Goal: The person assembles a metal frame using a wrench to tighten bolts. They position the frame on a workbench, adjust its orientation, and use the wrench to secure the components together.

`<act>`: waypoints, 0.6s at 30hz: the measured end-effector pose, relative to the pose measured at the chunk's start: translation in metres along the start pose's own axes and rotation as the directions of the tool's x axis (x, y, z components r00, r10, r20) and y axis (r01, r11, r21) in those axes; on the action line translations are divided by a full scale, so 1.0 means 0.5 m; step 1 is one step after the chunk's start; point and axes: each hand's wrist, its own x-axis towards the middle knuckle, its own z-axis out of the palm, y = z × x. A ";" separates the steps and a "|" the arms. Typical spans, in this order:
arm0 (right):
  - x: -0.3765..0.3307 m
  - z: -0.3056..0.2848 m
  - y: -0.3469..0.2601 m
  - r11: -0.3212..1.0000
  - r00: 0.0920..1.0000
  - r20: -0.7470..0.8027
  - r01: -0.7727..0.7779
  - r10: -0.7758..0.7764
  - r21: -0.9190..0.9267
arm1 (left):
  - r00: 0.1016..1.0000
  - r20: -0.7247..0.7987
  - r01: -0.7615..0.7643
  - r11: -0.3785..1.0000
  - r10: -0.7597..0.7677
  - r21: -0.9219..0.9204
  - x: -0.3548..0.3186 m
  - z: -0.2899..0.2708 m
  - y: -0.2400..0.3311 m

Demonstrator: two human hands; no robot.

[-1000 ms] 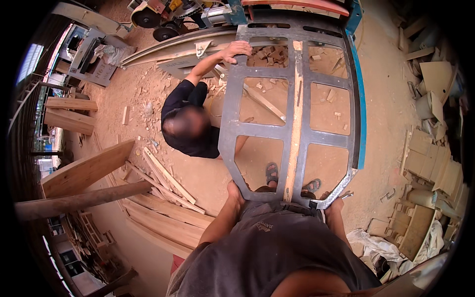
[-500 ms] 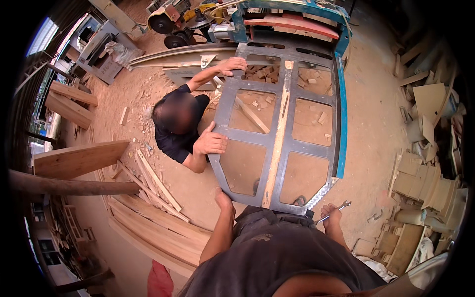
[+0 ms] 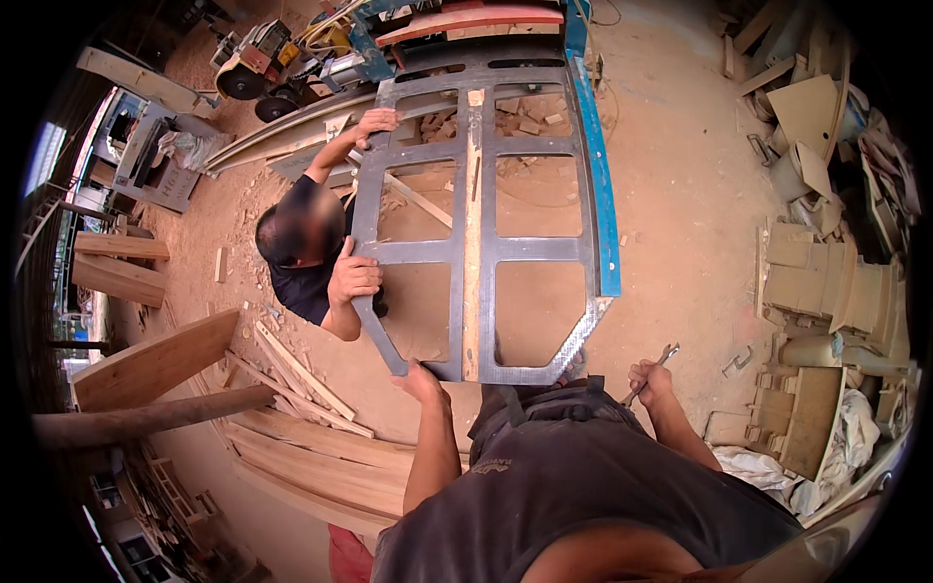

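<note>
A grey metal table frame [image 3: 478,251] with several large openings stretches away in front of me, and a wooden strip [image 3: 473,223] runs along its middle. My left hand [image 3: 421,382] is closed round the frame's near edge by its left corner; some of its fingers are hidden. Off to the right of the frame, my right hand [image 3: 653,381] grips a metal spanner [image 3: 669,353], whose open jaw points up and away. A crouching person in dark clothing [image 3: 301,277] keeps both hands on the frame's left rail, one hand [image 3: 356,277] near me and the other [image 3: 377,123] farther off.
A blue rail [image 3: 600,185] borders the frame's right side, below a red curved bar [image 3: 466,26]. Long planks [image 3: 321,457] lie at lower left beside a round pole [image 3: 155,413]. Wood offcuts [image 3: 812,277] pile up on the right. A clamp-like metal piece [image 3: 739,362] rests on the floor.
My view has swung right, so the frame sits farther left in it. My left hand has come up onto the frame's near left edge. The spanner stays in my right hand.
</note>
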 end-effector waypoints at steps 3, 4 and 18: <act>-0.010 -0.032 0.018 1.000 0.999 -0.044 0.017 -0.017 0.002 | 0.993 -0.109 0.059 0.992 -0.047 0.116 0.015 0.030 -0.003; -0.017 -0.038 0.020 1.000 0.998 -0.059 0.023 -0.022 0.021 | 0.994 -0.105 0.057 0.981 -0.037 0.187 0.017 0.035 0.001; -0.033 0.036 0.066 0.997 0.988 -0.135 0.073 -0.071 0.007 | 0.966 -0.198 -0.039 0.847 0.169 0.530 0.057 0.033 -0.032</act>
